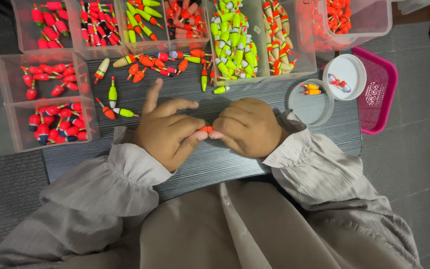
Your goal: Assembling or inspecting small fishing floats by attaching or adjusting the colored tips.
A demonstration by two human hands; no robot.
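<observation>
Your left hand (167, 130) and your right hand (247, 127) meet at the middle of the dark grey ribbed board (255, 159), fingertips together around one small orange plastic fishing float (206, 129). Both hands pinch it: your left thumb and forefinger close on its left end, and your right fingers curl over its right end. Only a short orange stretch shows between them, so you cannot tell its full shape or whether it is in one piece. Your left index finger sticks up and away from the others.

Loose floats lie on the board just beyond your left hand: a slim lime-green float with a red tip (112, 92), upright as you see it, an orange one (106, 110) and a green one (124, 112) beside it. More orange floats are scattered further up.

To your left stands a clear plastic box of round red floats (55, 124). Along the top edge runs a row of clear compartments, one packed with green-and-yellow floats (234, 42). Near your right hand sits a round clear tub (310, 107) holding two small orange-and-yellow floats, and its white round lid (345, 77) touches it. A pink plastic mesh tray (380, 97) lies just beyond the board's right edge.
</observation>
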